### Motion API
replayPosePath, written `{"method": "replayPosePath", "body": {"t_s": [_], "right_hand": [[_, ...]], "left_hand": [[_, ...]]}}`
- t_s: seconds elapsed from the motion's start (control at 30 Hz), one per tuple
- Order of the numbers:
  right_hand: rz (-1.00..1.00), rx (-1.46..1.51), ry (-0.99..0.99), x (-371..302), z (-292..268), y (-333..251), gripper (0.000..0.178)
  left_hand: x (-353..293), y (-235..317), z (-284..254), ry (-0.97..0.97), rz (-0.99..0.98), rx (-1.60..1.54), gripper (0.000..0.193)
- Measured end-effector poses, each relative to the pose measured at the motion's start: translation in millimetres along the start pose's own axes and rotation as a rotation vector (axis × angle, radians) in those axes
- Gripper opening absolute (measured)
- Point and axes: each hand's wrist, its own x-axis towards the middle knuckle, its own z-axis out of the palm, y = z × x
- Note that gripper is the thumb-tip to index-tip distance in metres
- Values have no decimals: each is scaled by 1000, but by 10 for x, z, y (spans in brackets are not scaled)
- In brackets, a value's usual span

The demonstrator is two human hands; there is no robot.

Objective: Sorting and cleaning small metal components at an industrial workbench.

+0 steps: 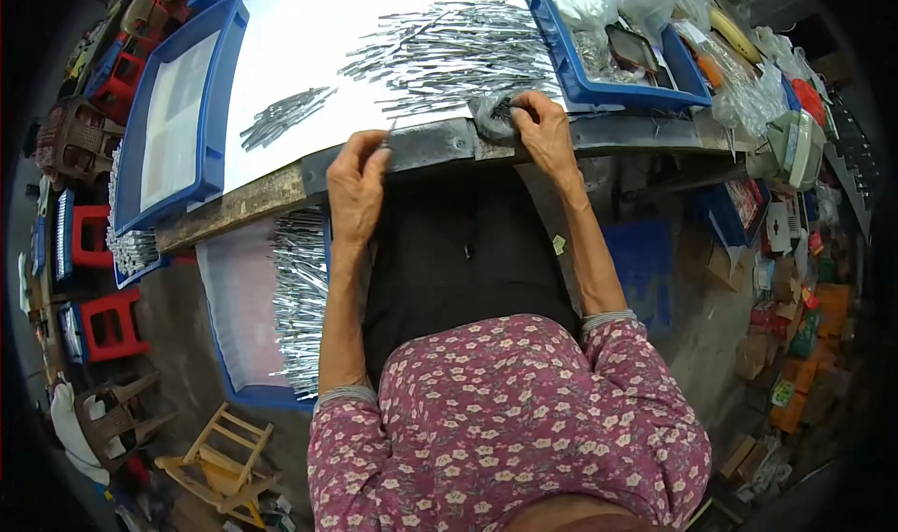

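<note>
My left hand (pixel 358 169) was at the desk's (pixel 253 198) front edge, fingertips bent together; I couldn't tell whether they gripped a thin strip. Toward three o'clock, my right hand (pixel 545 132) had its fingertips curled at a grey round container (pixel 485 118), their grip unclear to me. A heap of metal strips (pixel 458 55) lay at twelve o'clock, a smaller bundle (pixel 285 118) at ten from the left hand. Beyond, blue trays stood at nine (pixel 213 149) and two (pixel 645 98).
</note>
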Motion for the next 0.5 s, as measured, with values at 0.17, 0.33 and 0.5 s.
{"method": "replayPosePath", "body": {"t_s": [0.17, 0.33, 0.5], "right_hand": [[-98, -175, -51, 46, 79, -34, 18], [-118, -389, -52, 61, 95, -56, 15], [-165, -505, -108, 90, 125, -109, 13]], "left_hand": [[138, -163, -299, 111, 20, 133, 15], [365, -371, -456, 200, 137, 404, 17], [549, -557, -613, 261, 168, 624, 17]]}}
